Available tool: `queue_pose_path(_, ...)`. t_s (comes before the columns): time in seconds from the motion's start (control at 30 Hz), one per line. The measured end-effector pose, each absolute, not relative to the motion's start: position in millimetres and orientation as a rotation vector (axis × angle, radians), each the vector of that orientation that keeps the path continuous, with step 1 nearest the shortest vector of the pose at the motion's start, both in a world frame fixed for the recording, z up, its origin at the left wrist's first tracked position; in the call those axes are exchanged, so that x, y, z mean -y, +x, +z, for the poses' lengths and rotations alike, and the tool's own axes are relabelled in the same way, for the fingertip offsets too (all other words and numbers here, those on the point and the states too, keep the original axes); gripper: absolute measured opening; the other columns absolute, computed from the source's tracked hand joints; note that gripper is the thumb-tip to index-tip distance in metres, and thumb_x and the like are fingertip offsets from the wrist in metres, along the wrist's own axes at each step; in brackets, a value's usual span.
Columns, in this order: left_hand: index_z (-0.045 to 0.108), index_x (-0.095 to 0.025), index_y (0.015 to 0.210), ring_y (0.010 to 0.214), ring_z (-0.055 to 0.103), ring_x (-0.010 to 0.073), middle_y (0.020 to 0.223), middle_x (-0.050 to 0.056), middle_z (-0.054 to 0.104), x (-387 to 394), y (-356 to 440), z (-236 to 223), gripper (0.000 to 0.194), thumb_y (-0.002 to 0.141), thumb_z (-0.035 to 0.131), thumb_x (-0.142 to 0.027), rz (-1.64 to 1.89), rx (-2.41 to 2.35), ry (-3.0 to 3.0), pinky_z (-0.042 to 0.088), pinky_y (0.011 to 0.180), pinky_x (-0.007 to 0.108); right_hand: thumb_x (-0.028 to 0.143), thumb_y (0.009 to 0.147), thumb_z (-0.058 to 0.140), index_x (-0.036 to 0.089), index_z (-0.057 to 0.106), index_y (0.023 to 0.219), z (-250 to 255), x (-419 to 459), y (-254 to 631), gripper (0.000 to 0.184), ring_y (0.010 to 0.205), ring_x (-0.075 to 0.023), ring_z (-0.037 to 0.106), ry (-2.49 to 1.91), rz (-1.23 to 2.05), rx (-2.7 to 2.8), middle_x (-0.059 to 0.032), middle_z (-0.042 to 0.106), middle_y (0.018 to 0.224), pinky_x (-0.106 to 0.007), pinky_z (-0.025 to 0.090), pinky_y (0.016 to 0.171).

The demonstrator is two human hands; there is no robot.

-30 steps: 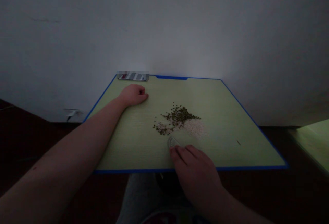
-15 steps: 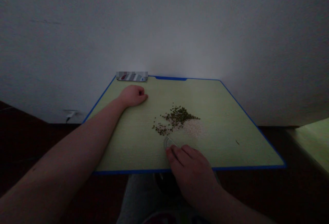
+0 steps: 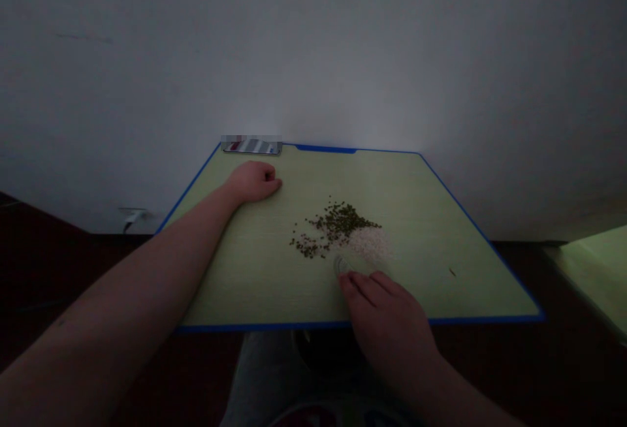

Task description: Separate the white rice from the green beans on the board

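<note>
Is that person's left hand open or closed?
Closed: the left hand is curled into a loose fist, fingers folded in, resting on the green board.
</note>
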State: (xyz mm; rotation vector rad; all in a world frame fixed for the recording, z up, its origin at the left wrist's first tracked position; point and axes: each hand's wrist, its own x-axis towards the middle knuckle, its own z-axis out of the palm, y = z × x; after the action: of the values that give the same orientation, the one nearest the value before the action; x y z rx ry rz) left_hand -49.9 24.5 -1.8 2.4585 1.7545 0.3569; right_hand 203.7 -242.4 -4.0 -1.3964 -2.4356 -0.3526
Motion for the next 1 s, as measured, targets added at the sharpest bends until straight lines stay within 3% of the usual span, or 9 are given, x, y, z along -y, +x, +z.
queue_pose_path(0.57, 0.064, -0.020, 0.068, 0.063, 0.051, 0.0191, 0.062, 0.004, 0.059, -23.8, -48.6, -0.3, 0.030, 0.077, 0.054, -0.047, 0.326, -1.756, 2.473, 0.037, 0.061, 0.032, 0.002, 0.084, 0.051, 0.009, 0.069, 0.114, -7.4, 232.9, 199.5, 0.036, 0.081, -0.0220, 0.064, -1.145, -0.238, 2.416, -0.0108, 0.076, 0.098, -0.034, 0.055, 0.073)
queue_pose_path(1.0, 0.056, -0.021, 0.063, 0.060, 0.048, 0.0170, 0.060, 0.003, 0.057, -23.7, -50.0, -1.4, 0.028, 0.077, 0.053, -0.046, 0.359, -1.731, 2.479, 0.033, 0.057, 0.031, 0.004, 0.089, 0.050, 0.008, 0.070, 0.113, -8.6, 227.9, 201.0, 0.031, 0.082, -0.0210, 0.065, -1.139, -0.265, 2.386, -0.0118, 0.077, 0.097, -0.034, 0.057, 0.076)
